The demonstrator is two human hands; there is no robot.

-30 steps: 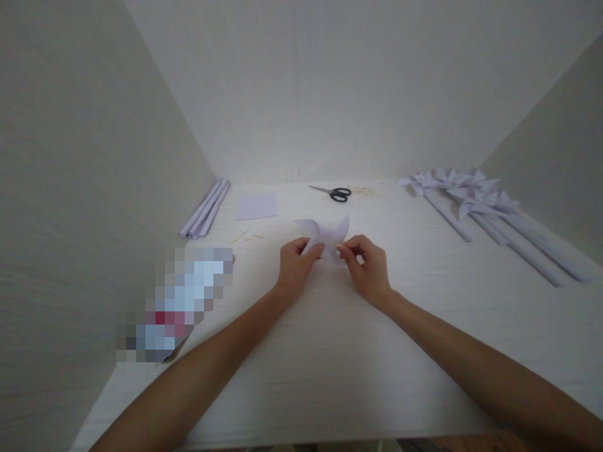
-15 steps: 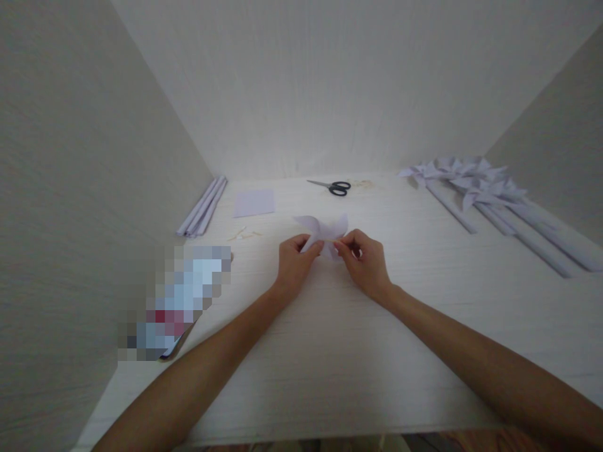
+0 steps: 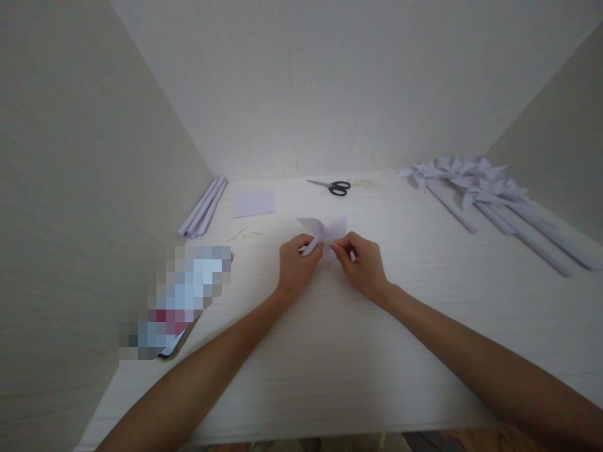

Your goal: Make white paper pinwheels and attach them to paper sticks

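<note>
A pale lilac paper pinwheel (image 3: 335, 229) is held just above the table, its curved blades spread upward and to both sides. My left hand (image 3: 298, 263) is closed on it, thumb and fingers gripping the paper left of its centre. At the pinwheel's middle, my right hand (image 3: 362, 260) pinches with thumb and forefinger; a thin pale stick seems to be between the fingertips, too small to make out fully. Fingers hide part of the lower blades.
Scissors (image 3: 335, 187) lie at the back, beside pale scraps (image 3: 362, 183). To the left are a lilac paper square (image 3: 254, 203), rolled paper tubes (image 3: 202, 207), small thin sticks (image 3: 244, 234) and a blurred-out phone (image 3: 188, 301). Several pinwheels on paper tubes (image 3: 490, 188) are piled right.
The right fingertips have shifted slightly left and down at the pinwheel's centre. The left blade has tilted a little, and its folded edge shows more over my left thumb.
</note>
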